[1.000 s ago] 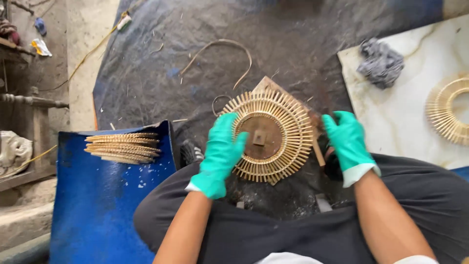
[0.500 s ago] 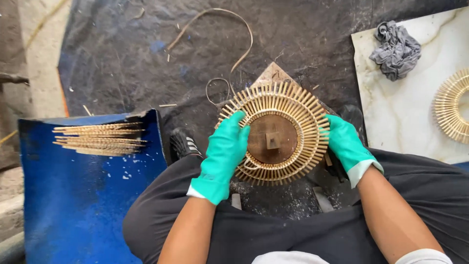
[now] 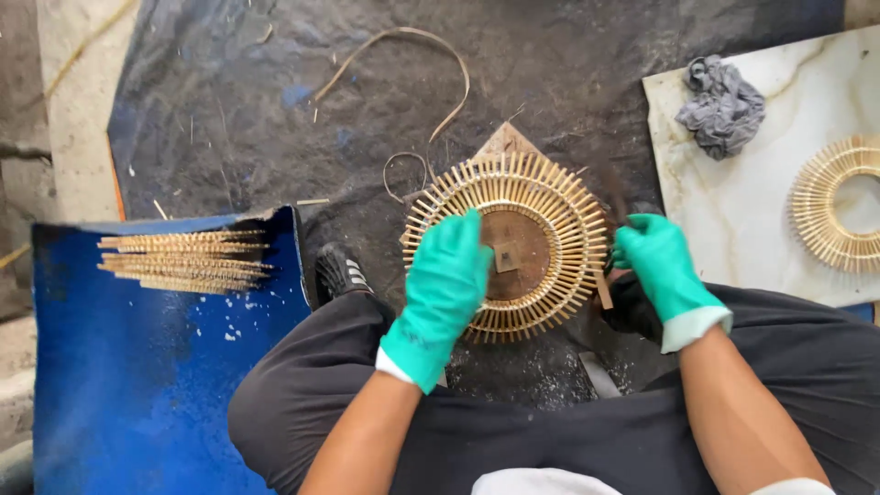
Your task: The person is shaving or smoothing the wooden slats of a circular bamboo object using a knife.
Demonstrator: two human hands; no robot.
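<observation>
Bamboo slats fanned out in a round sunburst frame (image 3: 510, 246) that lay on a dark tarp (image 3: 275, 110) on the floor, in front of the seated person's knees. Its left hand (image 3: 443, 284), in a green glove, pressed flat on the frame's left half, fingers (image 3: 458, 240) held together. At the frame's right rim, the right hand (image 3: 662, 266), also gloved, was curled with its fingers pressed together; what it pinched, I could not tell. Loose slats (image 3: 183, 261) were stacked on a blue sheet (image 3: 137, 385). A grey rag (image 3: 721, 92) and a second frame (image 3: 839, 215) sat on a marble slab (image 3: 733, 229).
</observation>
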